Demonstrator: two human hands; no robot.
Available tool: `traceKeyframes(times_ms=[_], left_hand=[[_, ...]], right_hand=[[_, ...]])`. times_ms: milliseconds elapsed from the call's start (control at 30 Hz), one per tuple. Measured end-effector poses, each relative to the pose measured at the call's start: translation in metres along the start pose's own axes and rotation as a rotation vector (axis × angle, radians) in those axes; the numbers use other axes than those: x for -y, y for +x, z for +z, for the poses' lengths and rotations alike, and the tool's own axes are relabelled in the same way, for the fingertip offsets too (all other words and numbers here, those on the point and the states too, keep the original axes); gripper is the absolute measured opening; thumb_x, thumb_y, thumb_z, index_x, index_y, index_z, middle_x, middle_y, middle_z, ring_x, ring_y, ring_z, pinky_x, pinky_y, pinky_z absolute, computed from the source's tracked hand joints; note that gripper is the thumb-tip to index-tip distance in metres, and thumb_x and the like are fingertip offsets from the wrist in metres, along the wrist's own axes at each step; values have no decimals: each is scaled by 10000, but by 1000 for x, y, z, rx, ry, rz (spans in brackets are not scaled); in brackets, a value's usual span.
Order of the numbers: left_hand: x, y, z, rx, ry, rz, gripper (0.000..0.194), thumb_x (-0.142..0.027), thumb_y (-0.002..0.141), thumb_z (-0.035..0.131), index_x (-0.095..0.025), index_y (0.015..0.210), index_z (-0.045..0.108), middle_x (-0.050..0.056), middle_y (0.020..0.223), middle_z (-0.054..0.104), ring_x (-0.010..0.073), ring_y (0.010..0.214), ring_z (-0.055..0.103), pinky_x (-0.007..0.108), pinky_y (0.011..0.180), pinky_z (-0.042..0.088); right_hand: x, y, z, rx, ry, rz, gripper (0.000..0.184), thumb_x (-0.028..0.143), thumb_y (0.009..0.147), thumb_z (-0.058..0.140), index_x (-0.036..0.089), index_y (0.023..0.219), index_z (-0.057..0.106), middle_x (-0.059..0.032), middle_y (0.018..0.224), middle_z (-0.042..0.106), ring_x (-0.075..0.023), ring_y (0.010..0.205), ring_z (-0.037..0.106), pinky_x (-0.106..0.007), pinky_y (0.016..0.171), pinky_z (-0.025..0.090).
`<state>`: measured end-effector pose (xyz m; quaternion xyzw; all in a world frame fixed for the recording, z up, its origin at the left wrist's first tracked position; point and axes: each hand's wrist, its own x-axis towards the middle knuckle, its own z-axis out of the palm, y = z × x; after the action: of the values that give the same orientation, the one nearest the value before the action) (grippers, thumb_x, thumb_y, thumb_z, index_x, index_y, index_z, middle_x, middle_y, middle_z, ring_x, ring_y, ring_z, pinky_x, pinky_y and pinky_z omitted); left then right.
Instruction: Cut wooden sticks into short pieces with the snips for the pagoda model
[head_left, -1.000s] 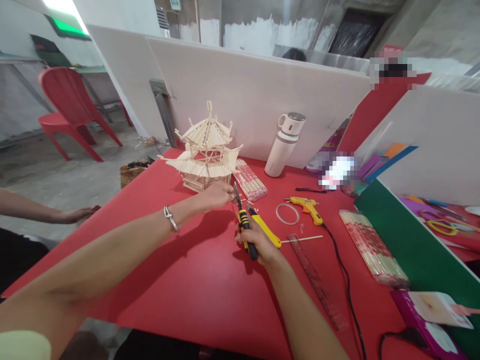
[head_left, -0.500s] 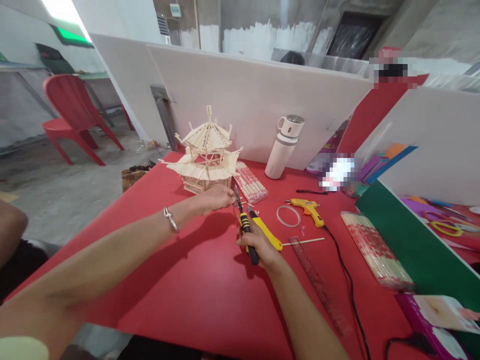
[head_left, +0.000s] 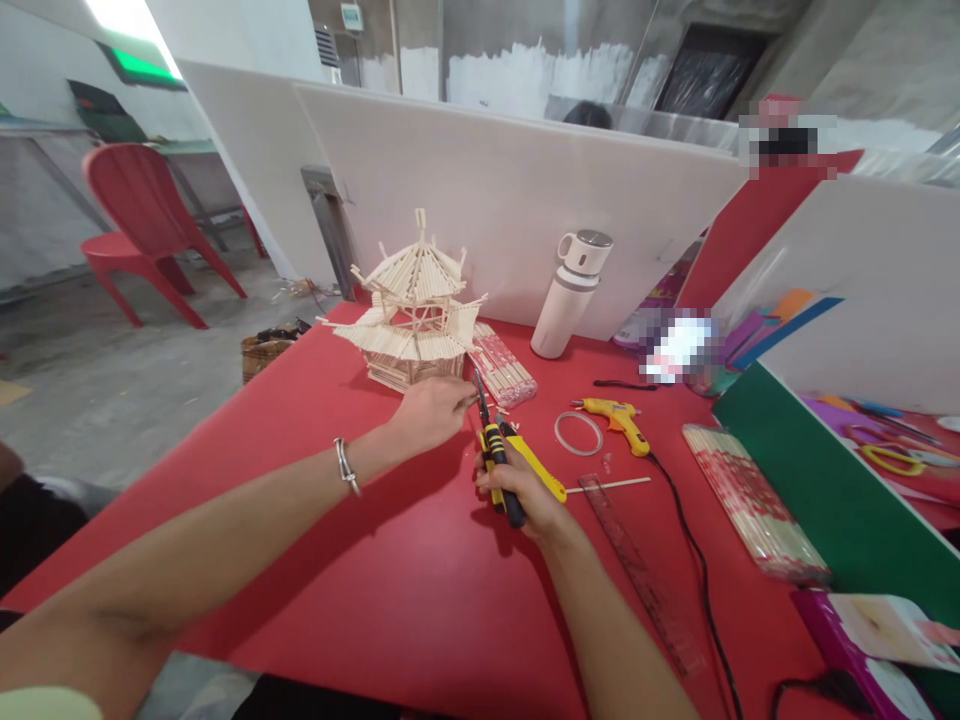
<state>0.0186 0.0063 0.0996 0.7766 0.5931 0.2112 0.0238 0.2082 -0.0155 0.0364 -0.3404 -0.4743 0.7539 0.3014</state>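
My right hand [head_left: 525, 490] is wrapped around the handles of yellow-and-black pliers [head_left: 496, 450], whose dark jaws point away from me. Beside the jaw tips, my left hand [head_left: 433, 412] has its fingers pinched together; whatever is between them is too small to make out. A model pagoda of pale wooden sticks [head_left: 416, 345] stands just beyond my left hand. Partly behind the pliers and right hand lies a yellow utility knife [head_left: 536, 463]. Small stick offcuts [head_left: 501, 410] are scattered near the jaws.
A stick pack [head_left: 504, 368] and a white flask [head_left: 566, 300] stand behind. To the right lie a tape ring [head_left: 578, 433], a yellow glue gun [head_left: 616, 418] with black cord, a clear ruler [head_left: 637, 570], a thin stick [head_left: 611, 485] and another stick pack [head_left: 754, 505].
My left hand and wrist have shifted slightly toward me and to the right, and the hand has turned. The pliers stay in my right hand, almost unmoved.
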Motion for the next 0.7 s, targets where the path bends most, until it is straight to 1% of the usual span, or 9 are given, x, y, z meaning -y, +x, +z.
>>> traceKeyframes(times_ms=[100,233,400,500,633,700], left_hand=[[0,2,0,15,-36,-36,257,-211,898,468,-187,680,602,27,711,622,162,726,544,273,627,350],[0,4,-3,65,-93,-104,281,-246,903,473,-187,655,590,16,678,610,148,656,517,266,580,320],[0,4,-7,115,-169,-151,297,-267,904,467,-186,641,578,-1,645,581,131,618,493,260,582,317],[-1,4,-9,120,-173,-163,296,-270,897,467,-186,633,572,-1,639,570,132,620,484,260,583,313],[-1,6,-8,119,-165,-150,286,-262,892,465,-192,643,587,3,647,582,141,640,499,259,598,324],[0,8,-7,121,-165,-141,278,-270,889,478,-195,649,598,5,642,588,147,652,511,261,607,333]], right_hand=[[1,-1,-1,8,30,-4,264,218,613,665,211,870,603,13,816,564,-141,700,513,-277,671,415],[4,-3,1,1,39,2,258,211,611,673,217,863,618,6,845,572,-152,751,512,-283,712,419],[8,-4,4,6,51,3,270,206,590,690,225,852,627,2,892,581,-170,832,523,-300,776,430],[8,-3,4,-2,53,17,280,206,567,684,217,838,616,3,873,575,-160,799,520,-290,742,423],[7,0,5,-5,51,16,300,187,537,662,217,822,572,23,787,539,-130,682,469,-254,613,370],[6,0,6,-9,43,12,293,186,537,653,217,811,554,28,762,524,-122,648,450,-246,580,352]])
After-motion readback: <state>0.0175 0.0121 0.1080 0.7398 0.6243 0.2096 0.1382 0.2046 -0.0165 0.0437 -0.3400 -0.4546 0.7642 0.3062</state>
